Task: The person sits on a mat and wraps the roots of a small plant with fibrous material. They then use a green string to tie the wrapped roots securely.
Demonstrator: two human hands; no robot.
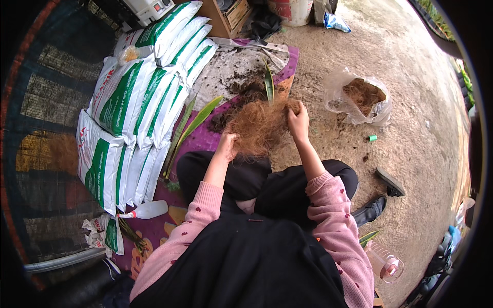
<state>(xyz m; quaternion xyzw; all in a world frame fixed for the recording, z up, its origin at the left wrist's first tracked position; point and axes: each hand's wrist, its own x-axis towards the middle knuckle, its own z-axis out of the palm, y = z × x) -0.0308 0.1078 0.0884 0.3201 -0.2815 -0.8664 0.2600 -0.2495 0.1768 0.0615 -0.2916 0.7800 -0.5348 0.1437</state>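
A loose mat of brown coconut fibre [256,125] is stretched between my two hands above my crossed legs. My left hand [228,145] grips its left edge, and my right hand [298,119] pinches its upper right end. Just beyond the fibre, a variegated snake plant leaf [269,82] stands upright, its base hidden by the fibre. Dark soil [246,86] is scattered around it over a white sack and a purple mat [204,134]. More snake plant leaves [200,119] lie to the left. At the right, an open clear plastic bag [333,94] holds more brown fibre [364,96].
Filled white-and-green sacks [119,104] are stacked at the left, with a white plastic bottle [150,210] below. A green cap [372,138], a pair of dark shoes [369,210] and a clear plastic container [385,263] lie on the concrete at right. A bucket [294,11] stands at the back.
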